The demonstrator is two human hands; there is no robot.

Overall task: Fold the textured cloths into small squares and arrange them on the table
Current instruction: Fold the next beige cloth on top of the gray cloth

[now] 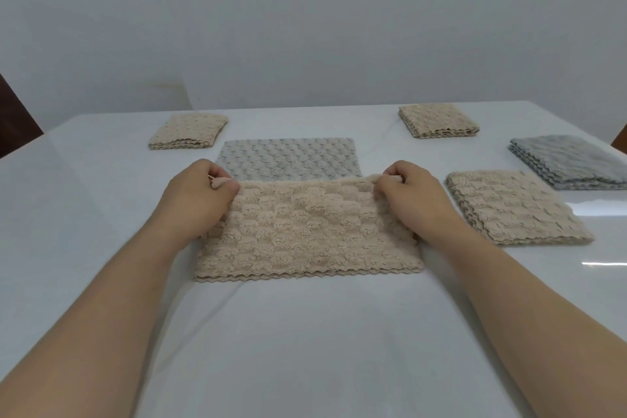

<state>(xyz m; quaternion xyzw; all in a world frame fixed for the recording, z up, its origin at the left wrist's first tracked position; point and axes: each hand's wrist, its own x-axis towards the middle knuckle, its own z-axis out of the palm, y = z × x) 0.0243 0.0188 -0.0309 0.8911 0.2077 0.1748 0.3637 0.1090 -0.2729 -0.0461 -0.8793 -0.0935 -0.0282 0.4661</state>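
A beige textured cloth (305, 231) lies in front of me, folded in half, with its wavy edges toward me. My left hand (196, 193) pinches its far left corner and my right hand (412, 193) pinches its far right corner. Just behind it a grey textured cloth (288, 159) lies flat and unfolded, partly covered by the beige one. Folded squares sit around: a beige one (188, 131) at the far left, a beige one (437, 120) at the far right, a beige one (515, 207) beside my right hand, and a grey one (573, 161) at the right edge.
The white glossy table (84, 197) fills the view, and a plain grey wall stands behind it. Dark brown chair parts (13, 119) show at the left edge. Bare tabletop lies between me and the cloth.
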